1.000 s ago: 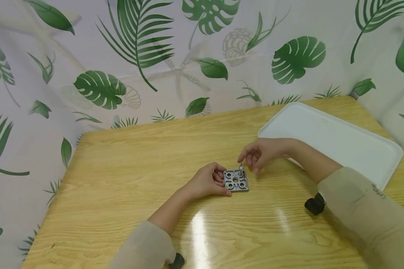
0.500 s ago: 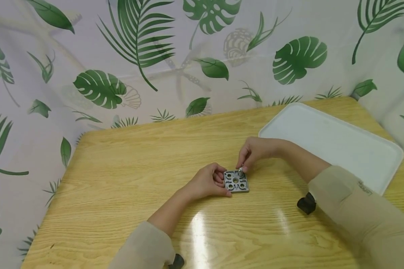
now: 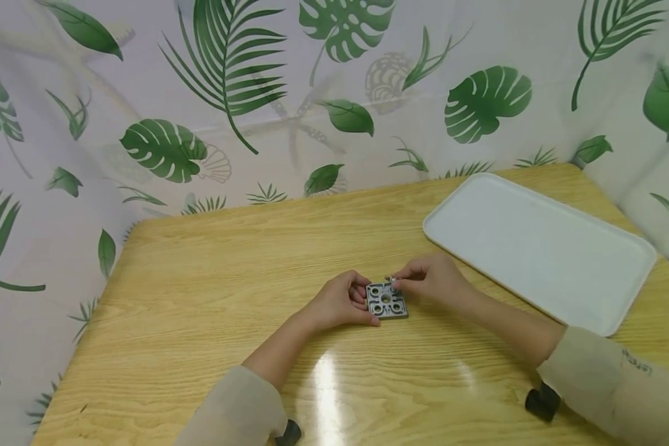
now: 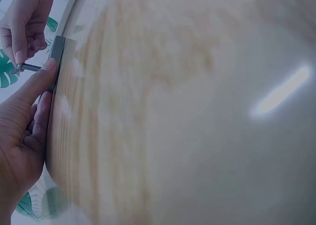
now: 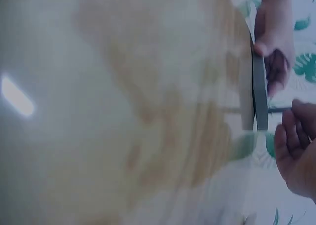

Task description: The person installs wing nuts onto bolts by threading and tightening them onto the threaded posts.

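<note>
A square grey metal plate with several round holes lies flat on the wooden table. Around its left side, my left hand grips it, thumb along the near edge and a finger at the far corner. A thin metal bolt stands upright at the plate's far right corner. My right hand pinches the top of this bolt between thumb and forefinger. In the right wrist view the bolt's shaft shows between plate and fingertips. How deep it sits in the hole is hidden.
A white rectangular tray lies at the back right of the wooden table, beyond my right forearm. A leaf-patterned cloth hangs behind the table and at its sides.
My right hand has come down and turned around the bolt's top, its wrist now nearer to me. Its loosened fingers closed on the bolt. My left hand keeps its grip on the plate.
</note>
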A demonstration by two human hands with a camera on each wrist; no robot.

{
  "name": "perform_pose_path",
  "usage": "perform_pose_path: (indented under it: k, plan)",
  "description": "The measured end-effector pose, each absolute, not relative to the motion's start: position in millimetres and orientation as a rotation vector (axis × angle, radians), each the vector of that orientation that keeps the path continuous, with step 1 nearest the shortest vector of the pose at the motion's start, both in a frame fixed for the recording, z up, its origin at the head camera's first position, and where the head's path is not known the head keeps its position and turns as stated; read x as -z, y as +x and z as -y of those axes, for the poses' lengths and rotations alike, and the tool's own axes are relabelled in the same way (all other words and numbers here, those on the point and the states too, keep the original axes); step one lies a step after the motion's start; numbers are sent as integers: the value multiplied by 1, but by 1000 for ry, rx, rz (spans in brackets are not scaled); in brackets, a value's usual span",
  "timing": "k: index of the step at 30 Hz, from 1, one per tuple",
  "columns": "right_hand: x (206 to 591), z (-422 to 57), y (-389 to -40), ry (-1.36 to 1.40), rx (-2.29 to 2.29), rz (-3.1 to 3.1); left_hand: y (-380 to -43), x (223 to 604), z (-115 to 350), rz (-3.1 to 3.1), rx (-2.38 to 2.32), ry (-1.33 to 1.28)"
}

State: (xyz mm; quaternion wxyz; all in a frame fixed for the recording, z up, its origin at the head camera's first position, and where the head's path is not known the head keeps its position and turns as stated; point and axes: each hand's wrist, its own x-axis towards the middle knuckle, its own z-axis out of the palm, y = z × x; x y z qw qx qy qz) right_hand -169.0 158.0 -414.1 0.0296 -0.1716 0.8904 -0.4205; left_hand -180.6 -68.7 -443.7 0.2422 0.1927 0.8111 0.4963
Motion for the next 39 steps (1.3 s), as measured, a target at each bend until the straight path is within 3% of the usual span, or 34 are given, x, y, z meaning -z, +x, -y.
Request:
perform_pose_path:
  k: [8, 20, 29, 39]
  plan:
    - [414, -143, -147, -397, 1336, -2911, -180, 445, 72, -2231, -1363, 524]
    - [414, -139, -153, -131, 1390, -2663, -179, 443, 76, -2245, -1349, 532]
    - [418, -180, -210, -525, 1196, -2198, -181, 443, 72, -2206, -1382, 508]
    - [398, -172, -252, -767, 1119, -1876, -181, 445, 71, -2228, -1371, 521]
